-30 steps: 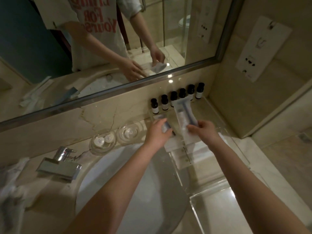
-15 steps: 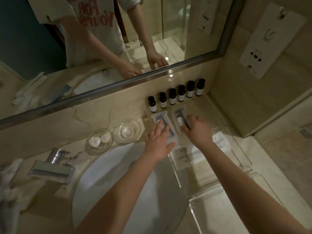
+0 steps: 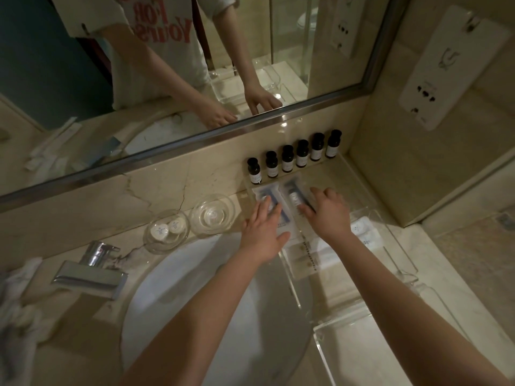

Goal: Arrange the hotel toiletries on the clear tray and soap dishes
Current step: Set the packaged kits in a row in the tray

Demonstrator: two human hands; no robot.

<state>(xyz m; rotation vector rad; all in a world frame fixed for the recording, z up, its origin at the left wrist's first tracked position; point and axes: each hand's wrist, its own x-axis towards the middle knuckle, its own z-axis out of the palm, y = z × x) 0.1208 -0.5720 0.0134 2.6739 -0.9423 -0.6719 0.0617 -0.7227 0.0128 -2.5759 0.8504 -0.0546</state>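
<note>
Two flat hands, left hand (image 3: 262, 232) and right hand (image 3: 328, 215), fingers spread, press sachets (image 3: 281, 215) onto the clear tray (image 3: 390, 235), probably squaring them under the bottles (image 3: 295, 157).

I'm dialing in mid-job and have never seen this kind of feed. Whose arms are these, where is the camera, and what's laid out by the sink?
There is no machine here: a person works bare-handed, and the single camera sits on their head, looking down. The mirror above reflects them. The left hand presses flat on one sealed packet; the right hand rests on a second packet beside it. Neither is lifted; both lie on the clear tray. Behind stand six small dark bottles in a row. Left of the tray are two glass soap dishes holding small round soaps, then the faucet over the basin.
</note>
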